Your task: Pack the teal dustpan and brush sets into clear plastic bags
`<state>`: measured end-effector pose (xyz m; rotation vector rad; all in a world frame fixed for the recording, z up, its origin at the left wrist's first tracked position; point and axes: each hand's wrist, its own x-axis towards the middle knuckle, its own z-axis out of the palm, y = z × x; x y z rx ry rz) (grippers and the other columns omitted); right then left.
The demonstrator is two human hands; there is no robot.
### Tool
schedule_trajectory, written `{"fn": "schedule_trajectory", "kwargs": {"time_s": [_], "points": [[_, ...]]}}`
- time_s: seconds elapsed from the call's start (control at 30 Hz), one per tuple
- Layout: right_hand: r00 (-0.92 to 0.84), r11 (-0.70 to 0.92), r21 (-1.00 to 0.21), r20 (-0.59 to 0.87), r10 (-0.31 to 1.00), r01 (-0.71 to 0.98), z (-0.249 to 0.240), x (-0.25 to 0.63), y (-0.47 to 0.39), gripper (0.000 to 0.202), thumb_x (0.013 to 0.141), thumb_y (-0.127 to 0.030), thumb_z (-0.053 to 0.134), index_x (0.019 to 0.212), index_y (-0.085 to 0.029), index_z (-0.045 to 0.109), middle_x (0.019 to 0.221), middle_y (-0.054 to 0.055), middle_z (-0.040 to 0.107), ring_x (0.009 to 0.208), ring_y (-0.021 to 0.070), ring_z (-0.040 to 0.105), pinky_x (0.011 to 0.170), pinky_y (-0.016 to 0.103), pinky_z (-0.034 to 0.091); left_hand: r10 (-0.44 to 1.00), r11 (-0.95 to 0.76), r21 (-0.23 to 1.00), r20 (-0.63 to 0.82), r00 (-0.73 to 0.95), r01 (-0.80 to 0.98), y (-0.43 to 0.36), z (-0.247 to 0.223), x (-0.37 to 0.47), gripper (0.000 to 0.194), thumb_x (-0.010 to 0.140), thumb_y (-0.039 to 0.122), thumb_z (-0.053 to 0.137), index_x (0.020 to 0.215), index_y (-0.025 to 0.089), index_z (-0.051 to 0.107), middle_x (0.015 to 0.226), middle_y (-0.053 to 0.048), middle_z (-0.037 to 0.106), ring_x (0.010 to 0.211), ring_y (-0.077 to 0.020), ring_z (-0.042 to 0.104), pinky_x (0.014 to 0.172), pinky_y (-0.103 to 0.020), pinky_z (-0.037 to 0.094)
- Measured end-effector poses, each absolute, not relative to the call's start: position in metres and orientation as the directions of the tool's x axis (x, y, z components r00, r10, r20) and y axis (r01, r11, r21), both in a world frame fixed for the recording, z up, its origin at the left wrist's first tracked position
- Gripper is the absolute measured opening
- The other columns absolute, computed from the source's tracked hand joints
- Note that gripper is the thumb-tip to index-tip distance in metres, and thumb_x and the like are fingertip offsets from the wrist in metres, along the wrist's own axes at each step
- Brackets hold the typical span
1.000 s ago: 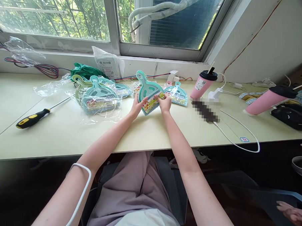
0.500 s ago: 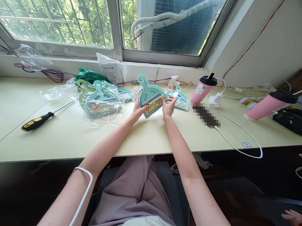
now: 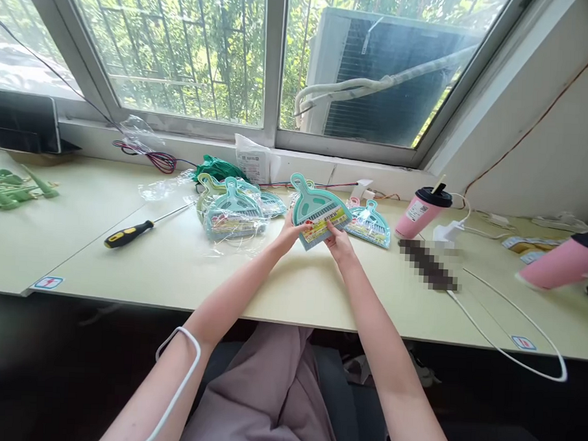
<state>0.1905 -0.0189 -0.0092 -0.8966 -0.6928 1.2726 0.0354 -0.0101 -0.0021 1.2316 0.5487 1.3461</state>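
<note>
Together, our left hand (image 3: 286, 237) and right hand (image 3: 340, 246) grasp a turquoise dustpan-and-brush set (image 3: 322, 212) by its lower edges, holding it tilted over the desk (image 3: 295, 295). Just left we see plastic-wrapped sets (image 3: 234, 223), just right another set (image 3: 370, 228); farther left lies a screwdriver (image 3: 128, 234), farther right a pink cup (image 3: 413, 218).

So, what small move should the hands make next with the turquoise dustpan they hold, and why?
Perhaps lower the turquoise dustpan onto the table: the left hand and right hand both hold it tilted, and another dustpan rests there to its right.
</note>
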Motion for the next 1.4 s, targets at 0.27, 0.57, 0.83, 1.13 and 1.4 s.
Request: {"fn": "schedule_trajectory", "kwargs": {"time_s": [0.27, 0.57, 0.83, 1.13, 1.4], "points": [[0.250, 0.145, -0.846, 0.014, 0.968, -0.513, -0.011, 0.202, -0.015, 0.029, 0.067, -0.024, 0.082, 0.091, -0.024, 0.067, 0.105, 0.004, 0.077, 0.114, 0.0243, 0.069, 0.095, 0.038, 0.063, 0.862, -0.489, 0.872, 0.477, 0.172, 0.033, -0.004, 0.019, 0.017, 0.055, 0.077, 0.050, 0.071, 0.122, 0.021, 0.060, 0.124, -0.014, 0.061, 0.128, -0.0361, 0.048, 0.114, -0.056, 0.029], [0.350, 0.181, -0.755, -0.068, 0.934, -0.630, -0.009, 0.210, -0.016, 0.022, 0.072, -0.013, 0.076, 0.090, -0.023, 0.068, 0.104, 0.003, 0.078, 0.110, 0.0212, 0.071, 0.096, 0.036, 0.062, 0.860, -0.175, 0.622, 0.473, -0.189, 0.764, 0.015, 0.016, -0.035, 0.058, 0.076, 0.034, 0.070, 0.127, 0.009, 0.058, 0.149, -0.032, 0.041, 0.143, -0.0532, 0.024, 0.111, -0.074, 0.011], [0.402, 0.246, -0.693, -0.070, 0.913, -0.677, 0.000, 0.216, -0.019, 0.028, 0.079, -0.009, 0.073, 0.104, -0.020, 0.069, 0.109, 0.003, 0.077, 0.105, 0.0170, 0.073, 0.097, 0.033, 0.060, 0.634, -0.725, -0.082, 0.311, 0.708, 0.684, -0.011, -0.001, 0.019, 0.052, 0.080, -0.003, 0.042, 0.124, 0.015, 0.064, 0.123, -0.016, 0.068, 0.125, -0.0251, 0.058, 0.122, -0.050, 0.021], [0.497, 0.351, -0.641, -0.055, 0.866, -0.683, 0.007, 0.233, -0.023, 0.032, 0.087, -0.015, 0.069, 0.118, -0.022, 0.067, 0.110, 0.002, 0.077, 0.102, 0.0145, 0.074, 0.094, 0.030, 0.061, 0.647, -0.756, 0.396, 0.324, 0.691, 0.522, -0.017, 0.005, 0.025, 0.050, 0.089, 0.021, 0.047, 0.138, 0.025, 0.052, 0.128, -0.005, 0.068, 0.116, -0.0233, 0.065, 0.114, -0.051, 0.037], [0.458, 0.249, -0.697, -0.128, 0.880, -0.672, 0.005, 0.229, -0.021, 0.034, 0.082, -0.014, 0.074, 0.115, -0.021, 0.067, 0.104, 0.002, 0.078, 0.091, 0.0144, 0.076, 0.085, 0.026, 0.064, 0.813, -0.454, 0.209, 0.496, 0.306, 0.866, 0.001, -0.013, 0.009, 0.055, 0.081, 0.028, 0.068, 0.133, 0.018, 0.056, 0.149, -0.017, 0.048, 0.141, -0.0347, 0.040, 0.121, -0.057, 0.021]]}}
